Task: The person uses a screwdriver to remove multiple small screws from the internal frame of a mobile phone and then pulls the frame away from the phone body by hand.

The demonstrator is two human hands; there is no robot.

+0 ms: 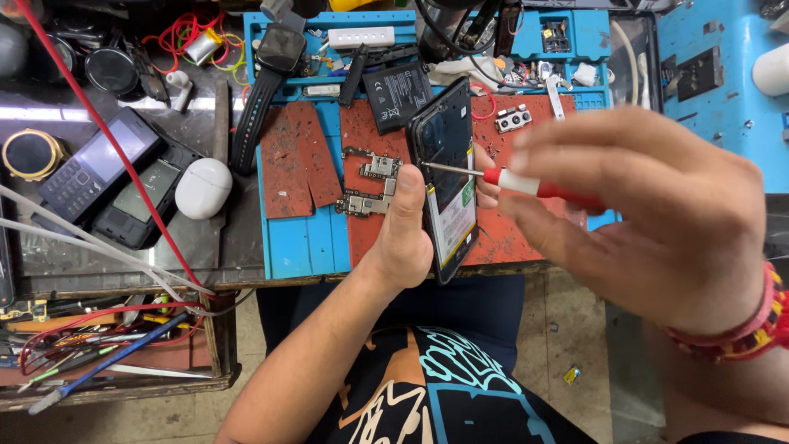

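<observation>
Beneath my hands the desk (107, 255) carries a blue repair mat (300, 242) with worn red pads, and on it lie a bare circuit board (371, 182), a loose black battery (398, 94), a small camera module (513, 118) and a smartwatch (267, 82). Off to the left sit a keypad phone (94, 164) and a white earbud case (203, 187). Nothing comes between me and the work. My left hand (408, 226) rises from below, fingers wrapped shut around the opened smartphone (448, 177), thumb along its near edge. My right hand (657, 218) comes in from the right, blurred, fingers closed on a red-and-white screwdriver (526, 185). The phone is held above the mat, tilted on edge, its long axis running away from me, the open back facing right. The screwdriver lies nearly level, its tip pointing left into the phone's upper half.
</observation>
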